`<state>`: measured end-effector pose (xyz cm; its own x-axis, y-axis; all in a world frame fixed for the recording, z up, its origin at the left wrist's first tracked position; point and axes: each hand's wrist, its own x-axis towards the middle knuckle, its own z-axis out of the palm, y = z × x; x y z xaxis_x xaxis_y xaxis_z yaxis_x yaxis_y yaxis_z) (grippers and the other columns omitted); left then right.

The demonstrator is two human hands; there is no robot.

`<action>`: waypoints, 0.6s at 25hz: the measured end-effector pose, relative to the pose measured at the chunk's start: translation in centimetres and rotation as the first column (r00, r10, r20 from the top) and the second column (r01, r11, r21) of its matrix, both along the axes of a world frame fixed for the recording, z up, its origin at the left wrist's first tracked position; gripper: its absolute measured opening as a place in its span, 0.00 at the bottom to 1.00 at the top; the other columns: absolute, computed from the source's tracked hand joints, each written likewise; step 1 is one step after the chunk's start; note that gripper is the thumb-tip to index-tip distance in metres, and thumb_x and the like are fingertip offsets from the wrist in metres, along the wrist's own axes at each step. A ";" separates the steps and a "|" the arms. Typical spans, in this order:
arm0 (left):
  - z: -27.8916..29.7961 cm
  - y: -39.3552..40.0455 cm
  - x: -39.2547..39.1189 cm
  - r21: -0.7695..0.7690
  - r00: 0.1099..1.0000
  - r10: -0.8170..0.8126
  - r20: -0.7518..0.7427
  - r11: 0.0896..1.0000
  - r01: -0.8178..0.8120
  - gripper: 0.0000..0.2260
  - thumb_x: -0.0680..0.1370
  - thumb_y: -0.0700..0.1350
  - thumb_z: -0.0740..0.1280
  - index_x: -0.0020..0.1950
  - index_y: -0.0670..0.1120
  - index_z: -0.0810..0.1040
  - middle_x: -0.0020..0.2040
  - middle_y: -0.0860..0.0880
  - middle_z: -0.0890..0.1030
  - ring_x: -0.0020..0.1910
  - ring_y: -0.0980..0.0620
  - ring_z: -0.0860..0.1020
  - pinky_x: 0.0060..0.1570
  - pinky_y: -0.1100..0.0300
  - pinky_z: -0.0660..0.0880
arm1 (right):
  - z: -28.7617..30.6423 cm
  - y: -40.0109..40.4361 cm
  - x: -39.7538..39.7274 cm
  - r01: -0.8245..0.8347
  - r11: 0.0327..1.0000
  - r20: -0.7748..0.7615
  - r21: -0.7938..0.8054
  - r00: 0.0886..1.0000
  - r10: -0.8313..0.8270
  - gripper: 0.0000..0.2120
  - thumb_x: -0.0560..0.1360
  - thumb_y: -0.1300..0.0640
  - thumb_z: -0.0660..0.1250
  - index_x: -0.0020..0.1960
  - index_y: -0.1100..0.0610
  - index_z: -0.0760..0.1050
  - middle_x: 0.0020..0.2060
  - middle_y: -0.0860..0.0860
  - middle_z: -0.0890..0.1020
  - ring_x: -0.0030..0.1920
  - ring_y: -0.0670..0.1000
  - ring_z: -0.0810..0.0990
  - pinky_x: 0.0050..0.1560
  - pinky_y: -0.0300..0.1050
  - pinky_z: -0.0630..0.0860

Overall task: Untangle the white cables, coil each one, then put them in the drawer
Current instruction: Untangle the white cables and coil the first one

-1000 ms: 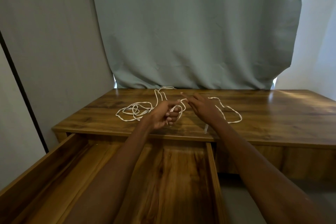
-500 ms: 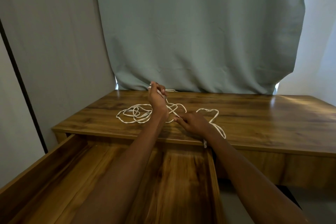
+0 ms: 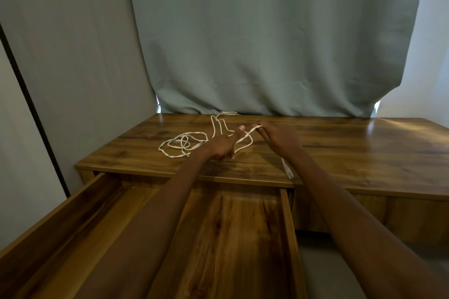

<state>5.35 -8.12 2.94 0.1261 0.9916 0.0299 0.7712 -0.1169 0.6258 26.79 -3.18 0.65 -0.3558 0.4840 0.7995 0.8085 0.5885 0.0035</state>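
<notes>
Lying tangled at centre frame on the table (image 3: 340,153): white cables (image 3: 181,144), likely light, limp, snag-prone; right hand (image 3: 279,137) pinches a strand; left hand (image 3: 222,145) grips it lower; best held near plugs; drawer (image 3: 289,226) open below.

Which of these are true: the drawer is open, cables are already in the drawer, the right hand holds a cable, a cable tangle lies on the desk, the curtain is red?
1. The drawer is pulled open. True.
2. White cables lie coiled inside the drawer. False: nothing shows in it; the white cables lie loose on the desk.
3. The right hand pinches a cable strand. True.
4. A tangle lies beside the left hand. True.
5. The curtain is red. False: it is grey-green.
</notes>
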 end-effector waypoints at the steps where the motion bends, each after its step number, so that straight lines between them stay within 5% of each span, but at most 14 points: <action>1: -0.1 -0.3 0.2 -0.071 0.993 -0.068 0.100 0.995 0.076 0.42 0.72 0.79 0.42 0.29 0.45 0.75 0.24 0.45 0.71 0.24 0.50 0.68 0.33 0.56 0.67 | 0.4 0.4 -0.3 0.036 0.998 0.016 -0.060 0.999 -0.035 0.16 0.84 0.45 0.57 0.58 0.50 0.79 0.44 0.52 0.85 0.41 0.56 0.82 0.36 0.43 0.62; 3: 0.0 -0.9 0.5 -0.138 0.890 -0.189 0.415 0.954 0.267 0.36 0.76 0.75 0.46 0.28 0.46 0.68 0.22 0.47 0.63 0.21 0.51 0.60 0.28 0.57 0.60 | 1.0 1.1 -0.4 0.094 0.988 0.052 -0.125 0.995 -0.089 0.16 0.85 0.43 0.54 0.58 0.50 0.77 0.47 0.51 0.84 0.45 0.56 0.82 0.38 0.44 0.62; 5: 0.6 -1.3 0.4 -0.108 0.681 -0.254 0.687 0.891 0.441 0.28 0.81 0.66 0.50 0.31 0.46 0.65 0.21 0.50 0.59 0.22 0.52 0.56 0.27 0.56 0.55 | 0.9 1.6 -0.2 0.168 0.977 0.113 -0.132 0.982 -0.153 0.18 0.85 0.42 0.53 0.59 0.50 0.77 0.48 0.52 0.84 0.46 0.56 0.82 0.38 0.45 0.64; 8: 1.2 -1.8 0.7 0.036 0.342 -0.263 0.902 0.836 0.548 0.19 0.83 0.53 0.52 0.35 0.46 0.65 0.23 0.51 0.61 0.24 0.52 0.59 0.28 0.58 0.60 | -0.1 1.6 -0.7 0.143 0.966 0.141 -0.218 0.983 -0.113 0.21 0.85 0.41 0.52 0.62 0.51 0.78 0.50 0.56 0.85 0.49 0.60 0.83 0.41 0.47 0.68; 11: 2.1 -1.8 1.5 0.200 -0.012 -0.217 0.976 0.876 0.439 0.16 0.83 0.48 0.52 0.36 0.46 0.66 0.25 0.51 0.63 0.26 0.52 0.63 0.31 0.57 0.65 | -0.8 1.2 -2.5 0.009 0.934 0.108 -0.358 0.994 0.032 0.29 0.82 0.35 0.47 0.59 0.51 0.80 0.49 0.56 0.85 0.48 0.59 0.83 0.44 0.48 0.71; 15: 3.6 -0.8 1.7 0.290 -0.268 -0.282 0.921 0.957 -0.012 0.16 0.83 0.48 0.53 0.38 0.47 0.68 0.27 0.50 0.67 0.29 0.52 0.66 0.36 0.57 0.66 | -1.7 0.1 -4.2 -0.045 0.904 0.137 -0.426 0.984 0.114 0.22 0.84 0.40 0.53 0.56 0.50 0.81 0.48 0.54 0.85 0.49 0.57 0.83 0.46 0.49 0.74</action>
<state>7.03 -8.94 6.56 -0.0745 0.9154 0.3956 -0.8083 -0.2877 0.5136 22.62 -3.04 -1.02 -0.5100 0.7269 0.4599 0.7683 0.6254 -0.1365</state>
